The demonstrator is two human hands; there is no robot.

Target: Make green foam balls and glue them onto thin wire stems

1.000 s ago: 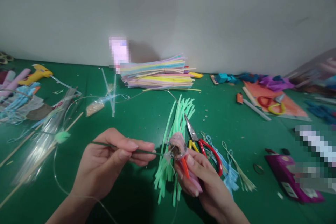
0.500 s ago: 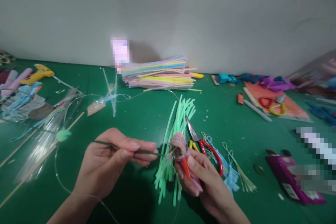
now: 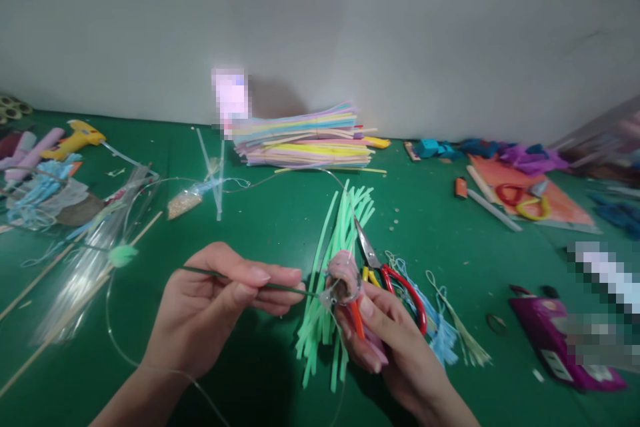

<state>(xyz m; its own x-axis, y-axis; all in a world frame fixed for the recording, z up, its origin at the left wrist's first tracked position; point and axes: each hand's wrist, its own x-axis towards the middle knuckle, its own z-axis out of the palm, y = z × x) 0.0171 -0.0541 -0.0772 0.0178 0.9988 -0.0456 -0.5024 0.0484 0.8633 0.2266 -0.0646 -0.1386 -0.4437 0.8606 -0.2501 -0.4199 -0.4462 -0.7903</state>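
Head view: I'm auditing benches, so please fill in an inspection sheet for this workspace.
Surface: green tabletop, much of it covered.
Job's things: dark green stem, pinkish roll; whether they touch is unclear; light-green strips beneath.
Clutter: scissors, blue tassels, multicoloured strip bundle, yellow glue gun, purple packet.
Hands: left hand pinches the stem; right hand grips the roll.
Cables: nothing surely a power cord; thin clear line loops across the tabletop.
Surroundings: grey wall behind; far right too blurred to tell.

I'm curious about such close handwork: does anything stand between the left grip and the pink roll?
Only a small clear piece beside the pink roll, where the dark green stem from the left grip seems to end. Nothing else visible blocks the gap.
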